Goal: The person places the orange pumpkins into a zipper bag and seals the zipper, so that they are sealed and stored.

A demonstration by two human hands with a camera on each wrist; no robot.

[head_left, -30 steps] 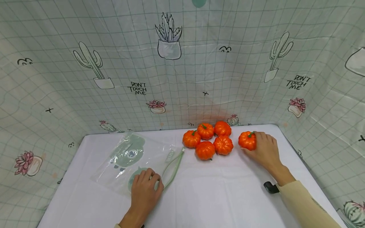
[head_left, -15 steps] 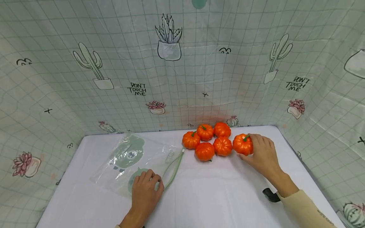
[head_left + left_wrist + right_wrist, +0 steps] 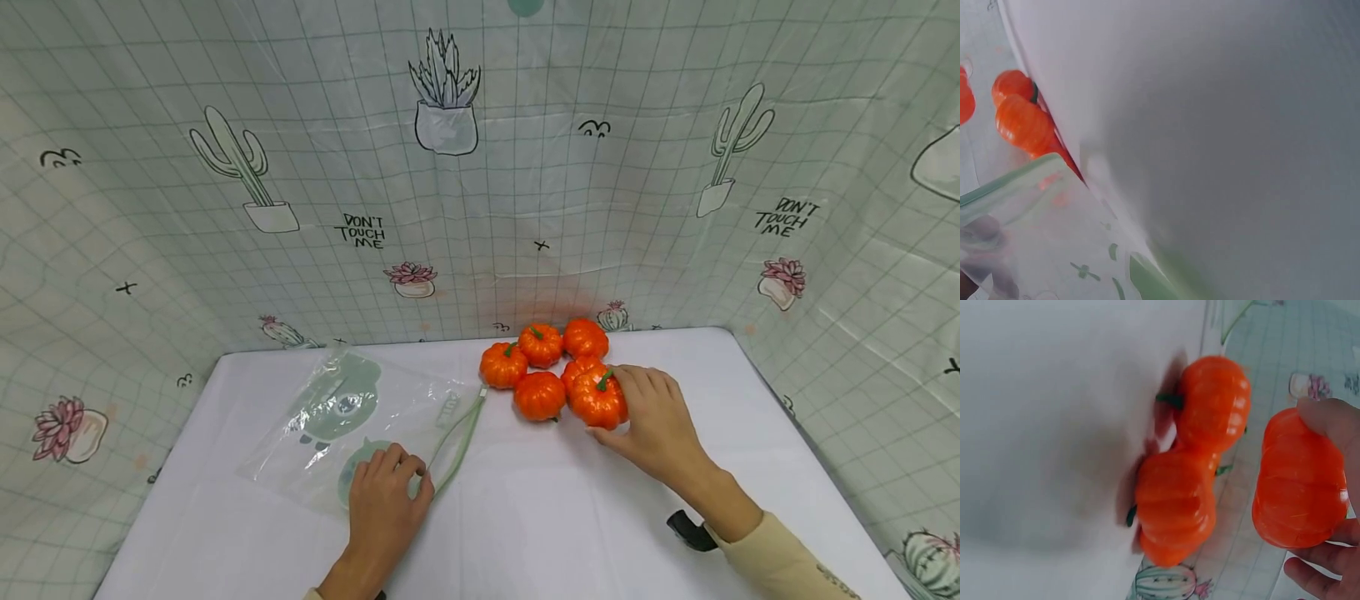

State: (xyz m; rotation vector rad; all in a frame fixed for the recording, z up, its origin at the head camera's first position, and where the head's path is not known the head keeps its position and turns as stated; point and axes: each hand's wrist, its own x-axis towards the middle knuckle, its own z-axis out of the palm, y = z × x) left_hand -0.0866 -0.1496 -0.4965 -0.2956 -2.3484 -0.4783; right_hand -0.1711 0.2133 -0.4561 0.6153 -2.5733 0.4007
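Observation:
My right hand (image 3: 652,421) grips a small orange pumpkin with a green stem (image 3: 597,400), thumb on one side and fingers on the other. In the right wrist view this held pumpkin (image 3: 1300,481) is apart from the other pumpkins (image 3: 1175,494). From the head, it partly covers one pumpkin behind it. My left hand (image 3: 386,500) pinches the near edge of a clear zip bag (image 3: 405,404) printed with green animal shapes. The bag's green-edged mouth gapes toward the right. In the left wrist view, fingertips (image 3: 985,231) show blurred through the clear bag (image 3: 1047,244).
Several more orange pumpkins cluster at the back of the white-covered table (image 3: 525,533), including one nearest the bag (image 3: 503,365) and one in front (image 3: 539,396). A cactus-printed cloth (image 3: 525,192) hangs behind and along the sides. A black wrist device (image 3: 692,531) sits by the right sleeve.
My right hand has carried its pumpkin left and nearer to me, from beside the cluster to in front of its right end. The left hand and bag have barely moved.

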